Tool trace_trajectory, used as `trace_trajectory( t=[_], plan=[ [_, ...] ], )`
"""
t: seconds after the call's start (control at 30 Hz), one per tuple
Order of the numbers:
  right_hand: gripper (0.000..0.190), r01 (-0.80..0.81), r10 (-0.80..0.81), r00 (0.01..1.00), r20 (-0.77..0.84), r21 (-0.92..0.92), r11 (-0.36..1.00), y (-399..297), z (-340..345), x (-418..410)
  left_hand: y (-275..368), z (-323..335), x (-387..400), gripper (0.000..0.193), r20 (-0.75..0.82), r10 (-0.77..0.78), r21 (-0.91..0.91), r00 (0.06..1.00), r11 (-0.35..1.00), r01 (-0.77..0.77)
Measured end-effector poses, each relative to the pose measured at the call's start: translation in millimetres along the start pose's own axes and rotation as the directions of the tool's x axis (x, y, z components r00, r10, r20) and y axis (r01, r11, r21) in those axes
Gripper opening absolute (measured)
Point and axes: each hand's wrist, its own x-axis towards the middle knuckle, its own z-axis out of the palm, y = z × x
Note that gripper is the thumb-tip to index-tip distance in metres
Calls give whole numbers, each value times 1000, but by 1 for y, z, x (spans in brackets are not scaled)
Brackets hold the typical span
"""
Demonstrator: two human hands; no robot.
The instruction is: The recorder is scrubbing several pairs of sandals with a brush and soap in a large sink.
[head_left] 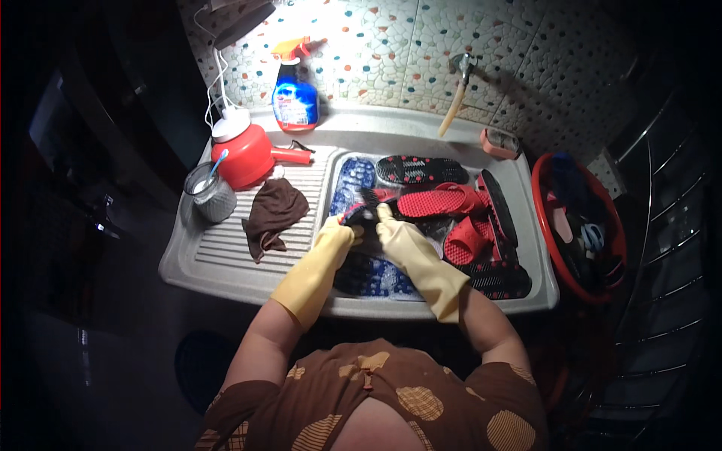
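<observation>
Both hands wear pale yellow rubber gloves. My left hand (335, 234) grips a dark slipper (355, 215) with a red and blue edge, over the basin of the sink (333, 169). Close beside it on the right, my right hand (397, 231) is closed on a dark brush (370, 197), held against or just over the slipper; the exact contact is hidden. Red slippers (434, 203) and black-soled slippers with red dots (420, 169) lie to the right in the basin. Blue slippers (354, 177) with suds lie behind and below my hands.
On the ribbed drainboard are a brown cloth (276, 211), a glass jar (211, 197) and a red ladle (242, 155). A spray bottle (295, 101) stands behind. A tap with a hose (453, 107) hangs above a pink soap dish (499, 144). An orange-red basin (540, 225) with slippers stands right.
</observation>
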Motion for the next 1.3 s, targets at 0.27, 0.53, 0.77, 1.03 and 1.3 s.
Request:
trace_trajectory(
  t=[0.27, 0.53, 0.77, 1.03, 1.3],
  plan=[
    [38, -60, 41, 988, -146, -127, 990, 60, 17, 43, 12, 18, 1, 35, 78, 169, 474, 983, 861, -186],
    [42, -142, 146, 986, -77, 57, 988, -4, -23, -16, -18, 21, 26, 33, 38, 583, 532, 812, 676, -510],
    [48, -45, 56, 974, -219, 54, 998, 21, -26, -32, 48, 77, -5, 29, 117, 358, 932, 926, 283, -227],
    [44, 373, -314, 766, -560, -10, 928, 76, 29, -9, 49, 80, 0, 34, 315, 596, 855, 739, 159, -493],
    [48, -105, 115, 992, -52, 168, 980, 148, 69, 93, 40, 90, 15, 27, 266, 515, 935, 815, 66, -347]
  ],
)
